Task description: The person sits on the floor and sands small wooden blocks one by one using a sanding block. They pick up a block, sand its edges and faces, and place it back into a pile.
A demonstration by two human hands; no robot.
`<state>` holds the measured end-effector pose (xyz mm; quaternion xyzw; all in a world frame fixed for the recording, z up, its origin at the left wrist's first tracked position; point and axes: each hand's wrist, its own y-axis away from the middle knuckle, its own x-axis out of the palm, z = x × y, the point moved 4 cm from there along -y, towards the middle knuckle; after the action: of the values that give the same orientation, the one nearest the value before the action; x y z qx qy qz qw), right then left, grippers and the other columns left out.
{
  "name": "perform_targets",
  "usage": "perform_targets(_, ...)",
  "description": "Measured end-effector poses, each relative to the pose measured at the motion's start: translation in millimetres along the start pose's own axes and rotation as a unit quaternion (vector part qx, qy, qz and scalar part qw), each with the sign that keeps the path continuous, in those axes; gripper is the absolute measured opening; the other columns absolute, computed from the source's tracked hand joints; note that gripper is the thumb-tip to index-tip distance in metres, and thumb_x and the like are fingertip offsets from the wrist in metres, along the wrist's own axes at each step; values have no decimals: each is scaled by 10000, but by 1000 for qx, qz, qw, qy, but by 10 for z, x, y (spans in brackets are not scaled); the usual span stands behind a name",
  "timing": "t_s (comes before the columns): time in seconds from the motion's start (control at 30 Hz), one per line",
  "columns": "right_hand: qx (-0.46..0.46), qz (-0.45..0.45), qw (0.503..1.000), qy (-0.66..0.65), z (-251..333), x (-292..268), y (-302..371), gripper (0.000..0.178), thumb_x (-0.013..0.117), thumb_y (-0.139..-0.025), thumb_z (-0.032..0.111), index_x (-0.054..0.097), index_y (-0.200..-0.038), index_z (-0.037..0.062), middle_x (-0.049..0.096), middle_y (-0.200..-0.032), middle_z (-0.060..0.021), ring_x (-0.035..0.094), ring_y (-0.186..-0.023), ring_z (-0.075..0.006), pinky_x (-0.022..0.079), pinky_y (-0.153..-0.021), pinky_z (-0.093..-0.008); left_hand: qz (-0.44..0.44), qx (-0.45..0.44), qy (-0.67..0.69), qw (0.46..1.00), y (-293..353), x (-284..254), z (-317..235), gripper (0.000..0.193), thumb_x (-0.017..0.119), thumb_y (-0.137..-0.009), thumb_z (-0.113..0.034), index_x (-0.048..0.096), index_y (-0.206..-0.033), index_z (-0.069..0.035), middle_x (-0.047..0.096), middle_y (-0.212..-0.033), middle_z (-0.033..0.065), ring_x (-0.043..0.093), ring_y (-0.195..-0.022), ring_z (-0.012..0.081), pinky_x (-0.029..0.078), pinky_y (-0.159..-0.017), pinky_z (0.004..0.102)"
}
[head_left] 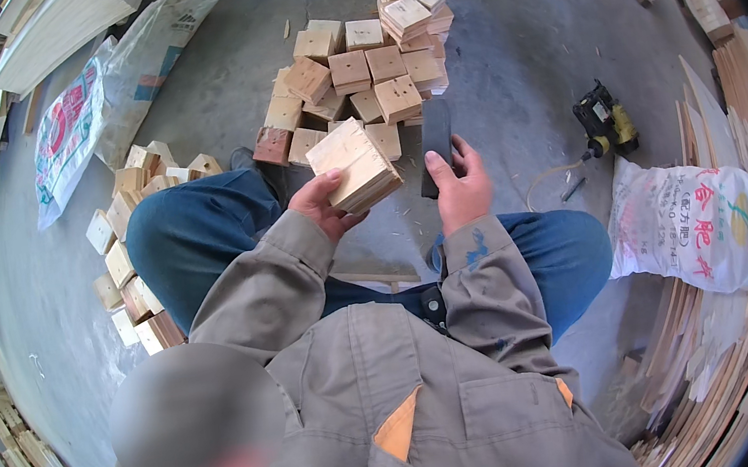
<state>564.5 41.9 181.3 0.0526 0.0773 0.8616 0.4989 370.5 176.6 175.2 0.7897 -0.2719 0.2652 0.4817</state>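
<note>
My left hand (pixel 325 204) is closed round a pale square wooden block (pixel 353 161), thumb on its top face and fingers underneath. The block is tilted, and one side shows layered edges. Just to the right, my right hand (pixel 462 186) grips a long dark grey bar-shaped block (pixel 438 142), its thumb along the near end. What kind of tool the bar is, I cannot tell. The two held pieces are close together, with a narrow gap between them. Beyond both hands a heap of wooden blocks (pixel 386 64) lies on the floor, several with small holes in their faces.
More wooden blocks (pixel 120 265) lie beside my left knee. A black and yellow power tool (pixel 606 120) with a thin hose rests on the concrete floor (pixel 499 37) at right. Printed white sacks (pixel 699 224) and stacked boards (pixel 692 352) line the right side; another sack (pixel 70 132) lies far left.
</note>
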Motion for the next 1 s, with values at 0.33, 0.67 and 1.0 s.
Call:
perform_targets(0.33,1,60,996,-61,74,137,82,602,755,-940,157,497,-1429,-81,616,-1350,-205,610,-1214,-237,494,-1022,-329,-117,26,-41,992,-10,-71,-8,656,783,-848,-283,529,-1410,-57,680,-1264,129,672,-1149,306,530,-999,481)
perform_targets(0.67,-82,144,984,63,116,332,300,694,829,-861,260,542,-1416,-43,622,-1322,-200,620,-1184,-254,494,-1018,-349,-179,49,-15,983,-43,-133,-24,613,803,-842,-317,567,-1352,-71,698,-1206,119,694,-1064,300,562,-901,456)
perform_targets(1.0,-78,193,969,131,70,268,294,645,817,-830,168,572,-1394,-29,652,-1281,-189,639,-1145,-251,501,-1007,-347,-178,163,-32,970,78,-45,-334,657,823,-815,-230,519,-1377,-76,648,-1257,89,638,-1138,289,550,-899,463)
